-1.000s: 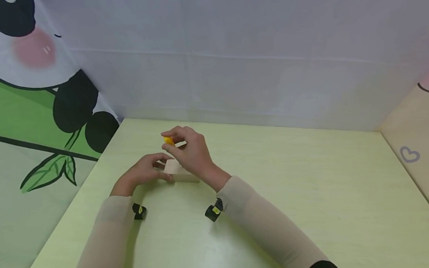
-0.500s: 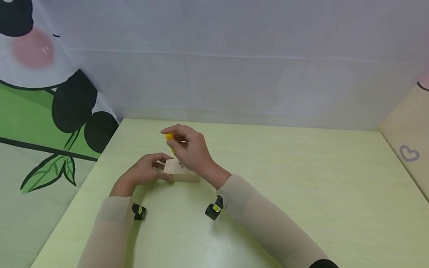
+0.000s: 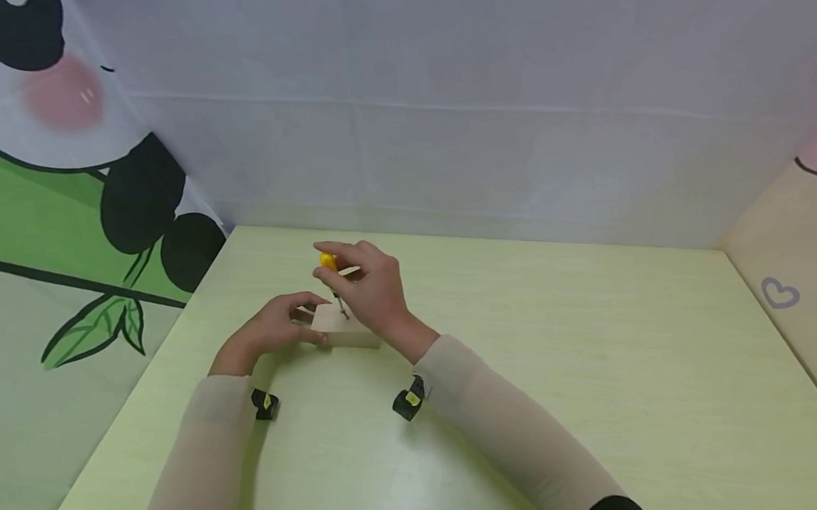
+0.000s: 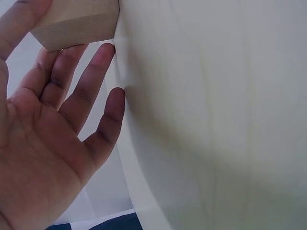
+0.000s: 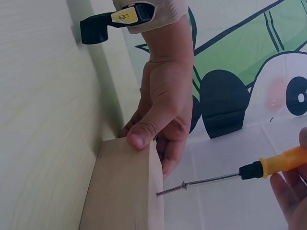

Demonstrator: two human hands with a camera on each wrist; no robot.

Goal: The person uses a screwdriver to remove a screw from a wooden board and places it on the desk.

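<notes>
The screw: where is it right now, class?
In the right wrist view, the screw is low, just right of centre, between the wooden block and the yellow screwdriver.

The person wears long, plain beige sleeves with smooth cuffs. The left sleeve lies towards 8 o'clock in the head view, its cuff stopping short of the left hand; the right sleeve, towards 5 o'clock, stops short of the right hand. A small black left wrist camera sits at the left cuff's 4 o'clock, bearing a yellow label with tiny dark marks. A matching black right wrist camera, also yellow-labelled, sits at the right cuff's 7 o'clock.
</notes>
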